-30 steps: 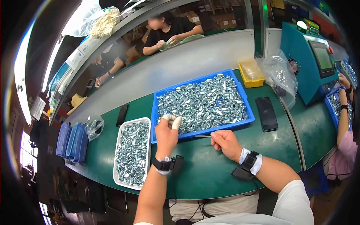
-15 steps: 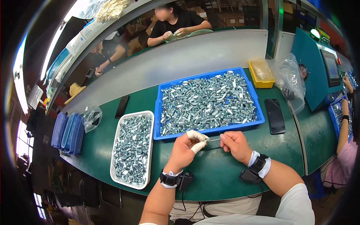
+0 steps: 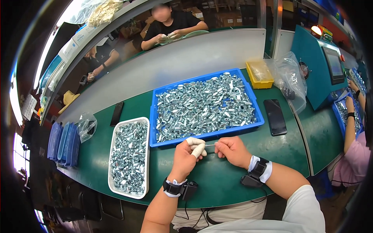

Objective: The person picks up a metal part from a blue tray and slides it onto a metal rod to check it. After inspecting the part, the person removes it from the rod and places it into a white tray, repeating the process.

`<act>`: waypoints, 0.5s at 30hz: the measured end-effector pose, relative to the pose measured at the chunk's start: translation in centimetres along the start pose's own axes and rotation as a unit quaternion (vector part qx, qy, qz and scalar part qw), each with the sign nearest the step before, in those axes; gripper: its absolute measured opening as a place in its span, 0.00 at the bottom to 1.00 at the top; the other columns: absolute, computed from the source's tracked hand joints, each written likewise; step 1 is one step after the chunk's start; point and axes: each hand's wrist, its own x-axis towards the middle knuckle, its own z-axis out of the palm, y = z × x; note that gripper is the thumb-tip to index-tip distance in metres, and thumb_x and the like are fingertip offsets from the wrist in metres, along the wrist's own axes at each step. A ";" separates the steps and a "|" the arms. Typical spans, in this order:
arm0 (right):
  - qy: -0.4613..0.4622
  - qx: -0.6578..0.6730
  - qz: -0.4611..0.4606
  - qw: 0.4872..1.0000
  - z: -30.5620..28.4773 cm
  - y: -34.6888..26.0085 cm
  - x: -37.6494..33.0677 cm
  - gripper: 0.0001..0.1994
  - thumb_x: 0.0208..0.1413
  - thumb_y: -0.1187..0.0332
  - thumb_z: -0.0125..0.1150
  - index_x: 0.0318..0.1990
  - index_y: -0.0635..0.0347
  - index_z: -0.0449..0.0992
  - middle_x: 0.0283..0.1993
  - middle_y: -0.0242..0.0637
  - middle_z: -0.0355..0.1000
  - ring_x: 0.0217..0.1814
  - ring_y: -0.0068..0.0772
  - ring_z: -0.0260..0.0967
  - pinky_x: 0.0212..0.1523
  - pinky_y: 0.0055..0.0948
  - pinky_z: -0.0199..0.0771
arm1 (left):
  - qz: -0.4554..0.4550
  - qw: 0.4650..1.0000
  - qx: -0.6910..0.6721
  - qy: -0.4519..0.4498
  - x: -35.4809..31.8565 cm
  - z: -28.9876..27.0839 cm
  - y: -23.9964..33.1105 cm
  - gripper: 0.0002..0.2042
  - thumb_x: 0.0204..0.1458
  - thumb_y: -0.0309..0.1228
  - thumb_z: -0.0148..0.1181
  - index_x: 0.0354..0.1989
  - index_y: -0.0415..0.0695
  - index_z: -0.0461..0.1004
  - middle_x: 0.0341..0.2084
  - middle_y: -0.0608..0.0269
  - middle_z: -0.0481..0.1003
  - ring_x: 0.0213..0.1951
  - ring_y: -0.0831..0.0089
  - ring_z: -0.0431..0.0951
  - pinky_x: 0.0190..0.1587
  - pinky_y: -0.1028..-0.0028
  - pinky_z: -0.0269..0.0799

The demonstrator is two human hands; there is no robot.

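Metal rod (image 3: 210,145): handling and position

Handling: The slim rod is likely light and stiff, with a smooth surface that may roll between bare fingertips. Take hold at its right end, thumb against index finger. The small metal parts (image 3: 202,106) in the blue tray (image 3: 154,116) should be hard, light singly and not fragile; their shiny faces may slip, so pinch them across the sides.

Position: The rod bridges the gap between the hands, above the green table (image 3: 229,188) and just in front of the blue tray. The right hand (image 3: 234,150) pinches its right end. The left hand (image 3: 185,158), with pale finger covers (image 3: 198,150), is curled narrow at its left end; whether it grips the rod or a part cannot be told, as the fingers hide the contact. The white tray (image 3: 147,155), also filled with parts, stands left of the left hand.
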 end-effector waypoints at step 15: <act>-0.068 0.074 0.024 0.995 -1.1 0.0 -0.1 0.19 0.63 0.62 0.51 0.19 0.60 0.72 0.13 0.24 0.61 0.16 0.13 0.54 0.18 0.20 0.53 | 0.153 0.987 0.028 -0.034 0.4 2.4 -1.0 0.04 0.53 0.19 0.60 0.37 0.38 0.74 0.31 0.62 0.76 0.33 0.77 0.77 0.37 0.78 0.72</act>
